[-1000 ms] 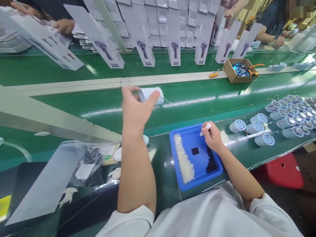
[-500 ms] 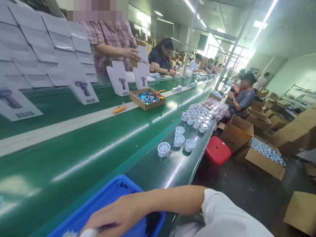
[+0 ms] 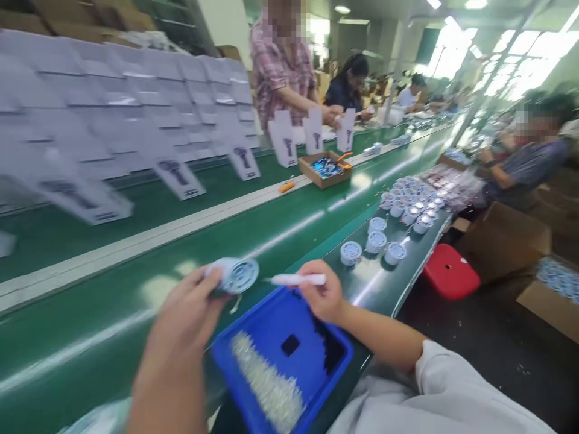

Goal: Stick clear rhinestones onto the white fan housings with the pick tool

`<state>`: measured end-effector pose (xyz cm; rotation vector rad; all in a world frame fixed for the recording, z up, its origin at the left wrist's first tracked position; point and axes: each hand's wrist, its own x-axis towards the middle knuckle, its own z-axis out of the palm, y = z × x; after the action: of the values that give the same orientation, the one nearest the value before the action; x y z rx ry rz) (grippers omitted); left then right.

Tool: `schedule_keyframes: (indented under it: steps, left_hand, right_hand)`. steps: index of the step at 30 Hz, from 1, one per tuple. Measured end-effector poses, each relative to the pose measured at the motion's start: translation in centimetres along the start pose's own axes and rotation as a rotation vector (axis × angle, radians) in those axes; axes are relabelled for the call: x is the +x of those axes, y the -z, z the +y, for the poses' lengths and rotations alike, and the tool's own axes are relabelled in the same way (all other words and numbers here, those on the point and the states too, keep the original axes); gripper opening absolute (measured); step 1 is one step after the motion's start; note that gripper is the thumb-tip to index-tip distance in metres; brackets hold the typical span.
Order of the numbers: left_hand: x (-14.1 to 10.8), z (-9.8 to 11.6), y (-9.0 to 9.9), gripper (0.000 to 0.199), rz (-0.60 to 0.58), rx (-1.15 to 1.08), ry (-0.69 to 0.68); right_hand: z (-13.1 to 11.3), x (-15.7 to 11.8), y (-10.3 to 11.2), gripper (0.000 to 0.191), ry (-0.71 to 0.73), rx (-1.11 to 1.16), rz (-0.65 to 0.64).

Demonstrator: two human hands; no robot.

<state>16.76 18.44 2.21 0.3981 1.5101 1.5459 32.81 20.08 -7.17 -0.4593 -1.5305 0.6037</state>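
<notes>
My left hand point(image 3: 185, 310) is closed around a light-blue round fan unit point(image 3: 240, 275), its slotted face turned to the right, with a short pale wire hanging below. In my right hand point(image 3: 323, 295) is a white pen-shaped tool point(image 3: 296, 279); its thin tip points left at the fan unit, with a gap between them. Under both hands lies a blue tray point(image 3: 289, 310). It holds a heap of small translucent pieces point(image 3: 266, 386) on the left, small black pieces point(image 3: 332, 349) along the right, and a dark rectangular patch in the middle.
More fan units point(image 3: 350, 253) stand on the dark bench to the right. Across the green conveyor point(image 3: 190, 253) are white boxes point(image 3: 176, 175), a cardboard tray point(image 3: 325, 169) and an orange-handled object point(image 3: 286, 187). A red stool point(image 3: 452, 271) stands at right. Co-workers sit and stand along the line.
My left hand has come into view with the fan unit. My right hand has risen from the tray with the white tool. The camera view has turned left.
</notes>
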Motion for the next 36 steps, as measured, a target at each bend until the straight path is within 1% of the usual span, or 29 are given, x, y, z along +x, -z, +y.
schedule_keyframes:
  steps: [1,2,3,4,6,8,11,17,20,23,25,26,28,29,30,31,33,35,36]
  left_hand:
    - [-0.1,-0.1,0.4,0.029,-0.018,-0.058,0.019]
    - [-0.1,-0.1,0.5,0.037,-0.071,-0.064,-0.034]
    - [-0.1,-0.2,0.5,0.049,-0.092,-0.057,-0.048]
    - [0.0,-0.3,0.4,0.055,-0.101,-0.048,-0.047]
    - [0.2,-0.4,0.2,0.058,-0.135,-0.059,-0.048]
    - [0.4,-0.7,0.2,0.056,-0.192,-0.074,-0.060]
    - [0.6,-1.2,0.4,0.055,-0.257,-0.087,-0.069]
    - [0.6,-1.3,0.5,0.059,-0.277,-0.037,-0.069]
    - [0.3,-1.2,0.3,0.059,-0.311,-0.017,-0.060]
    - [0.2,-1.3,-0.2,0.056,-0.331,0.004,-0.049]
    - [0.2,-1.6,-0.5,0.050,-0.261,0.007,-0.104]
    - [0.1,-1.9,-0.6,0.046,-0.192,-0.022,-0.165]
    - [-0.2,-2.6,-0.3,0.043,-0.044,-0.084,-0.312]
    - [-0.4,-3.1,0.0,0.047,0.025,-0.104,-0.379]
    - [-0.6,-3.5,0.4,0.051,0.038,-0.043,-0.394]
    - [-0.8,-3.9,0.8,0.053,0.037,0.058,-0.373]
    - [-1.1,-4.5,1.3,0.054,0.038,0.221,-0.366]
    - [-1.1,-4.8,1.3,0.052,0.015,0.242,-0.389]
    - [-1.1,-4.9,1.1,0.050,0.019,0.255,-0.429]
  right_hand:
    - [0.0,-0.1,0.0,0.014,0.013,0.048,-0.006]
    - [0.0,-0.1,0.0,0.013,0.021,0.066,-0.021]
    - [0.1,-0.1,0.0,0.012,0.015,0.081,-0.042]
    - [0.1,-0.2,0.0,0.012,0.007,0.105,-0.051]
    - [0.2,-0.2,0.0,0.019,-0.008,0.126,-0.068]
    - [0.2,-0.3,0.1,0.025,-0.013,0.136,-0.075]
    - [0.2,-0.3,0.2,0.028,-0.011,0.168,-0.090]
    - [0.2,-0.2,0.1,0.033,-0.012,0.229,-0.107]
    - [0.2,-0.3,0.2,0.034,-0.030,0.198,-0.130]
    - [0.2,-0.1,0.3,0.028,-0.043,0.049,-0.137]
    - [0.0,0.0,0.3,0.023,-0.046,-0.076,-0.142]
    - [-0.2,0.1,0.3,0.021,-0.045,-0.118,-0.183]
    - [-0.7,0.1,0.2,0.014,-0.049,-0.113,-0.340]
    - [-1.0,0.0,0.1,0.012,-0.055,-0.082,-0.437]
    - [-1.2,-0.1,0.1,0.016,-0.065,-0.037,-0.492]
    - [-1.5,-0.4,0.0,0.021,-0.087,-0.005,-0.512]
    - [-1.8,-0.9,-0.2,0.029,-0.142,0.025,-0.506]
    - [-1.9,-1.4,-0.3,0.036,-0.228,0.067,-0.517]
    - [-1.9,-1.6,-0.4,0.040,-0.278,0.092,-0.534]
